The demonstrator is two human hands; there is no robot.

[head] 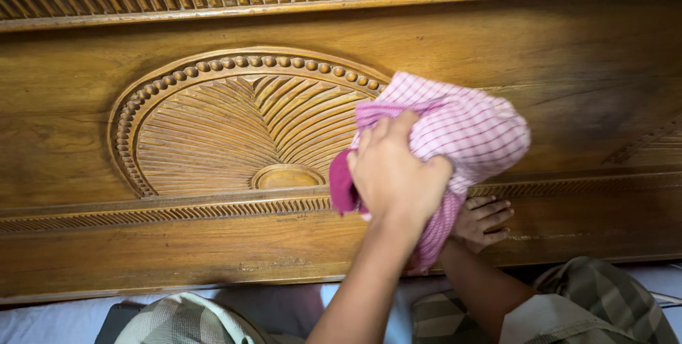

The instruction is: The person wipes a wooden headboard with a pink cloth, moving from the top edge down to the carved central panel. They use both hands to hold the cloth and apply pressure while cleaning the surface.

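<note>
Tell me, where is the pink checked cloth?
The pink checked cloth is bunched in the left hand, pressed on the carved wooden panel by the fan carving.

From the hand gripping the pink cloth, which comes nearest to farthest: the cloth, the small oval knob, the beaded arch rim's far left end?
1. Pink checked cloth, held in the left hand.
2. Oval knob, just left of it.
3. Beaded arch rim, far left.

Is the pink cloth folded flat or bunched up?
Bunched up: the cloth bulges in a crumpled wad under the left hand, pressed on the carved panel.
</note>
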